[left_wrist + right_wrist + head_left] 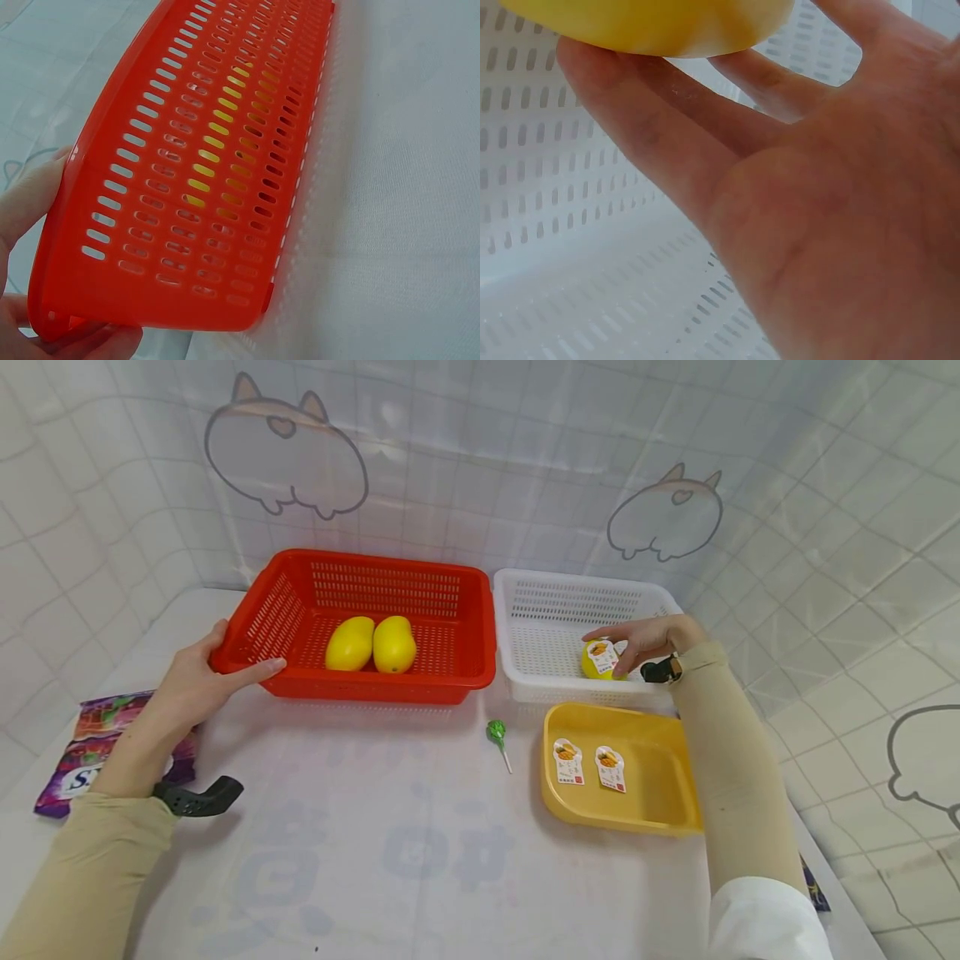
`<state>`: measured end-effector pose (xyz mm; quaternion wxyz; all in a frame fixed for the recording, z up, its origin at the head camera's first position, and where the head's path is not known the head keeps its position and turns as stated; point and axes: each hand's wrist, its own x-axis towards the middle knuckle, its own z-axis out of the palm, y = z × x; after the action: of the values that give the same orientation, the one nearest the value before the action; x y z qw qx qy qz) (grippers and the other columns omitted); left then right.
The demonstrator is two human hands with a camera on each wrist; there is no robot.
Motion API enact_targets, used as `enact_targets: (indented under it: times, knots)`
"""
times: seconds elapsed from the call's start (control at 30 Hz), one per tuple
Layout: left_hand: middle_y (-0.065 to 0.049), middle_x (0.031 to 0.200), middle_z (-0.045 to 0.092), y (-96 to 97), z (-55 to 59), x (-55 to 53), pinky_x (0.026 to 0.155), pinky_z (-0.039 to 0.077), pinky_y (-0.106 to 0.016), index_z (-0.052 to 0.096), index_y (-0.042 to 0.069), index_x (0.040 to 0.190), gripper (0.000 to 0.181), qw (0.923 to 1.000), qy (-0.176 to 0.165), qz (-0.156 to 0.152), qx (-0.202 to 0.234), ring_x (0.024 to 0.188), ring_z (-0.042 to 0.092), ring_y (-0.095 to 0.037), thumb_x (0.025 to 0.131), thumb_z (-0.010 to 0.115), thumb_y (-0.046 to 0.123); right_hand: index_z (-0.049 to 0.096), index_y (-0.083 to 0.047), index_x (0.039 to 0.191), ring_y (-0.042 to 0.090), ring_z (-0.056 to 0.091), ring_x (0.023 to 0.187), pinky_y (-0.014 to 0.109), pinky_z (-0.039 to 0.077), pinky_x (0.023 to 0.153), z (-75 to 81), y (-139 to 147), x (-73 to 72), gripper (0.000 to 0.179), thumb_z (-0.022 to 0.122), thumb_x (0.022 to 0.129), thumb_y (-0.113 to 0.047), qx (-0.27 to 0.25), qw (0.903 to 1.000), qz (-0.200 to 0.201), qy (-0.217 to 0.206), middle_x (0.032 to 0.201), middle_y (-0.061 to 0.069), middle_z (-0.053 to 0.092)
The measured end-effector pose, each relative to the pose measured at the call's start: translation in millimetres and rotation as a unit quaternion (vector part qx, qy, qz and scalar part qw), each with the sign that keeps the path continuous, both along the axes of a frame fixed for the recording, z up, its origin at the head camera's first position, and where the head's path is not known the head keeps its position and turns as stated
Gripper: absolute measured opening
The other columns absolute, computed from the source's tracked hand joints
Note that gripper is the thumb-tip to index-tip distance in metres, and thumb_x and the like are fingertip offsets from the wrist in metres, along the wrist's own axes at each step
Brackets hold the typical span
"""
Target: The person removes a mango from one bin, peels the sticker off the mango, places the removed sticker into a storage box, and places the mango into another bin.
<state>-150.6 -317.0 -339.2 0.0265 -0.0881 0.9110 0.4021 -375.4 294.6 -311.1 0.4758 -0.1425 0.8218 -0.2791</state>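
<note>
On the white tabletop (360, 768) lie 1 green lollipop (496, 732) and, at left, apparently 2 purplish bags (82, 768).

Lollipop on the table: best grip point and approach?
Probably pinch the lollipop by its green-wrapped head, from above and the near side. The head is its thickest part; the thin stick lies low and offers little to grip. The red basket and white basket stand beyond it, the yellow tray to its right.
</note>
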Motion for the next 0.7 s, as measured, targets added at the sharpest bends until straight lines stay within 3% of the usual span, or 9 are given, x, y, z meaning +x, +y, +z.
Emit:
enact_targets:
  times: [0.2, 0.43, 0.7]
  knots:
    - [-0.03, 0.164, 0.005, 0.2, -0.9, -0.4, 0.104, 0.03, -0.076, -0.018, 0.018, 0.155, 0.116, 1.0, 0.002, -0.005, 0.007, 0.138, 0.022, -0.053, 0.087, 0.06, 0.069, 0.015, -0.021, 0.161, 0.037, 0.029, 0.146, 0.048, 0.045, 0.11, 5.3, -1, 3.4, 0.098, 0.078, 0.087, -0.011, 0.01, 0.9999, -0.008, 0.006, 0.166, 0.018, -0.014]
    - [-0.03, 0.163, 0.005, -0.4, -1.3, -0.7, 0.104, 0.03, -0.075, -0.018, 0.018, 0.155, 0.116, 0.9999, 0.001, -0.005, 0.01, 0.138, 0.022, -0.052, 0.087, 0.06, 0.069, 0.016, -0.023, 0.161, 0.036, 0.034, 0.143, 0.052, 0.04, 0.113, 10.1, 1, 5.8, 0.099, 0.079, 0.086, -0.013, 0.004, 0.9994, -0.011, 0.032, 0.168, 0.014, -0.003]
    - [-0.03, 0.163, 0.006, -0.4, -1.9, 0.1, 0.104, 0.031, -0.075, -0.018, 0.017, 0.155, 0.116, 0.9999, 0.006, -0.004, 0.009, 0.137, 0.023, -0.052, 0.087, 0.06, 0.069, 0.017, -0.024, 0.161, 0.036, 0.036, 0.143, 0.053, 0.039, 0.114, 14.9, 1, 7.1, 0.099, 0.08, 0.085, -0.014, -0.004, 0.9985, -0.016, 0.052, 0.168, 0.014, -0.002]
